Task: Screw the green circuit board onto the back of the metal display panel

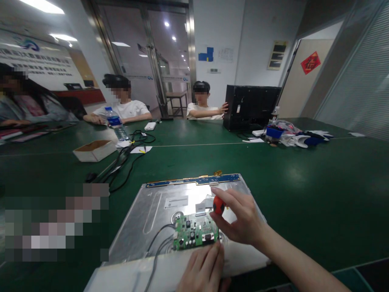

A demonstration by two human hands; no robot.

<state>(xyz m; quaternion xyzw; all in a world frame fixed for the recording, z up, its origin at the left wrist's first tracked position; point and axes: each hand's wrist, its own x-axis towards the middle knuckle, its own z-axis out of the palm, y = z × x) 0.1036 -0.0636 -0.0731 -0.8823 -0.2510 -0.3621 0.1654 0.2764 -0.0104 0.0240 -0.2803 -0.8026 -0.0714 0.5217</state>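
Note:
In the head view my right hand (243, 217) grips a screwdriver by its red and black handle (218, 205), thumb and fingertips around it. The screwdriver stands above the right side of a green circuit board (196, 232); its shaft cannot be made out. My left hand (203, 265) lies at the board's lower right corner, fingers stretched out side by side, fingertips touching near the board's edge, thumb mostly hidden. The board sits on the metal back of a flat display panel (136, 219). Grey cables (158, 257) run from the board's left side. A blue strip board (194, 181) lines the panel's far edge.
Left of the panel are black cables (121, 162), an open cardboard box (95, 151) and a water bottle (116, 123). A black monitor casing (252, 106) stands at the back, touched by a person's hand. Cloths and bags (294, 134) lie right. Several people sit around the green table (328, 182).

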